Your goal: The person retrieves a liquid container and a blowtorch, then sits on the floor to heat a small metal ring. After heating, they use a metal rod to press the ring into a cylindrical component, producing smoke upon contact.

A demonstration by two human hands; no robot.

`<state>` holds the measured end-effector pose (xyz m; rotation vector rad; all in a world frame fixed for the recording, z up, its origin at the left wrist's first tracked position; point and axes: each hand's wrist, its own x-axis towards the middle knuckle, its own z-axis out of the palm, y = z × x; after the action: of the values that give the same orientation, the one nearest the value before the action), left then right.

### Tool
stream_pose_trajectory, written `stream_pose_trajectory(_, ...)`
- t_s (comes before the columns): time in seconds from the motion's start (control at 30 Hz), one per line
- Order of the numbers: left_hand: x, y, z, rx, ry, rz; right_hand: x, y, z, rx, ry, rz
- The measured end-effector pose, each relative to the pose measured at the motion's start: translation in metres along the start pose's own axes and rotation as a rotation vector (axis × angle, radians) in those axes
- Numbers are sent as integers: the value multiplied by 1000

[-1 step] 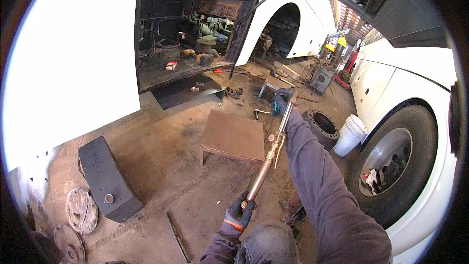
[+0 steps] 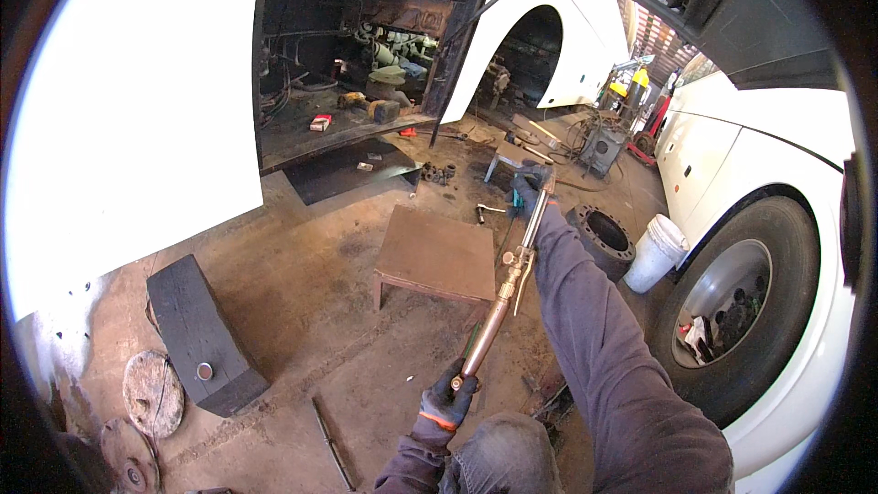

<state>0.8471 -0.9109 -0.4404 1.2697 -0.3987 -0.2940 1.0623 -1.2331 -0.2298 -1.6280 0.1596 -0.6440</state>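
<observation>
A cutting torch (image 2: 495, 316) slants up and away across the middle of the view. Its handle is copper-coloured, with brass valve knobs, a lever and bright steel tubes leading to an angled head. Around its lower end, by the hose fittings, my gloved left hand (image 2: 447, 400) is closed. At the far end my gloved right hand (image 2: 528, 190) is closed by the torch head, its fingers partly hidden behind the tubes. A low brown metal table (image 2: 434, 252) stands on the floor just left of the torch.
At left lie a black box-shaped block (image 2: 203, 329) and a round slab (image 2: 153, 393). A rod (image 2: 331, 444) is on the floor near my left forearm. To the right are a brake drum (image 2: 604, 236), a white bucket (image 2: 657, 254) and a vehicle's wheel (image 2: 794, 284). Behind stands a small stool (image 2: 518, 155).
</observation>
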Motion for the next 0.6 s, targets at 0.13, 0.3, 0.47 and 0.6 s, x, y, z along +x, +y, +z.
stream_pose_trajectory(0.13, -1, 4, 8, -18, -48, 7, 7, 9, -27, -38, -28, 7)
stream_pose_trajectory(0.3, -1, -18, 5, -153, -9, -131, -9, 13, -11, 213, 42, 146)
stream_pose_trajectory(0.47, -5, -9, 17, -94, -28, -79, -25, 15, -33, 107, 129, 64)
stream_pose_trajectory(0.6, 1, -1, 12, -178, 20, -97, -135, -11, 17, 358, 3, 380)
